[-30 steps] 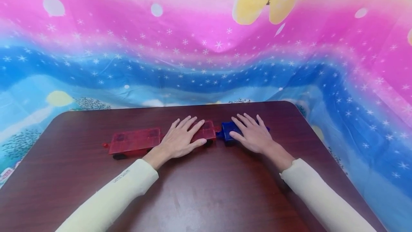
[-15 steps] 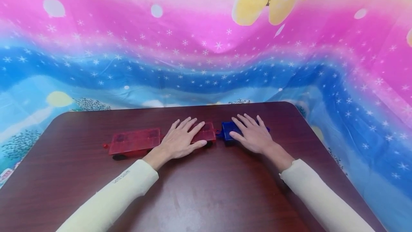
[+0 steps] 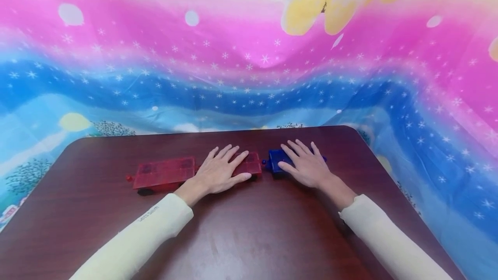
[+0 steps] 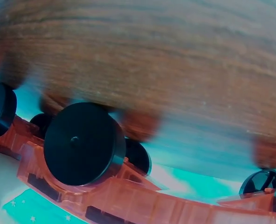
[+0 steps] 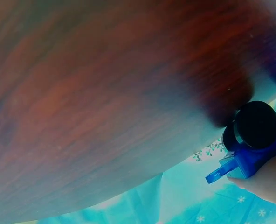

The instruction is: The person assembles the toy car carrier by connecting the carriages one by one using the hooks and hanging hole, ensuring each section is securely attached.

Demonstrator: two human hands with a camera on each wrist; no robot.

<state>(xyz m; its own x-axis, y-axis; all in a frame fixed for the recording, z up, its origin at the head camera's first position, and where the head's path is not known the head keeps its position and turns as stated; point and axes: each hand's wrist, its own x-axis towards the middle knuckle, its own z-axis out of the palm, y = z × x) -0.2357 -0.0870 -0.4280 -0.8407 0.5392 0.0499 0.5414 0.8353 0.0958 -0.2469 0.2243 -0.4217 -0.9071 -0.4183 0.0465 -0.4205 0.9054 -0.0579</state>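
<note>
In the head view my left hand (image 3: 218, 171) lies flat, fingers spread, over a translucent red toy train wagon (image 3: 252, 162) and covers much of it. My right hand (image 3: 306, 164), also spread, rests over a blue toy wagon (image 3: 277, 160) just to the right. The small couplings of the two wagons stand end to end between my hands. To the left of my left hand is a longer red wagon (image 3: 164, 173) on black wheels. The left wrist view shows a black wheel (image 4: 84, 144) under red plastic; the right wrist view shows the blue wagon's coupling (image 5: 222, 171).
The wagons stand in a row on a dark red-brown wooden table (image 3: 249, 237), near its far edge. Behind the table hangs a pink and blue cloth (image 3: 241, 64) printed with snowflakes.
The head view has tilted up slightly, so the table and wagons sit a little lower in it. Both hands stay in place on the wagons.
</note>
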